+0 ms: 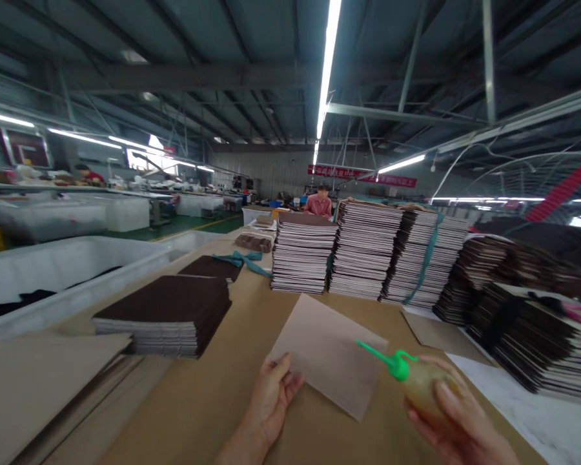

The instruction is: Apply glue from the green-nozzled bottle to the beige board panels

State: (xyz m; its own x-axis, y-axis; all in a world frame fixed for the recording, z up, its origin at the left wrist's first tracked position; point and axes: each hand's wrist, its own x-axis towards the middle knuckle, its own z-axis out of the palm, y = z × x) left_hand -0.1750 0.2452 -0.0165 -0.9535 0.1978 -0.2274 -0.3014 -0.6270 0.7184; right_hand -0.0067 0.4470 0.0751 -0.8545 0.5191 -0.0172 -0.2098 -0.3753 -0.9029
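Observation:
My left hand (pixel 270 398) pinches the near left corner of a flat tan cardboard sheet (pixel 329 352) that lies on the brown worktable (pixel 198 400). My right hand (pixel 458 420) is wrapped round a squeeze bottle (pixel 423 384) with a green nozzle. The nozzle tip points left and hovers just over the sheet's right edge.
A low stack of dark brown folded pieces (pixel 167 313) sits at the left, and tall tied stacks (pixel 363 255) line the back and right. White bins (pixel 53 271) run along the left. A person in a red shirt (pixel 318 203) stands beyond the stacks.

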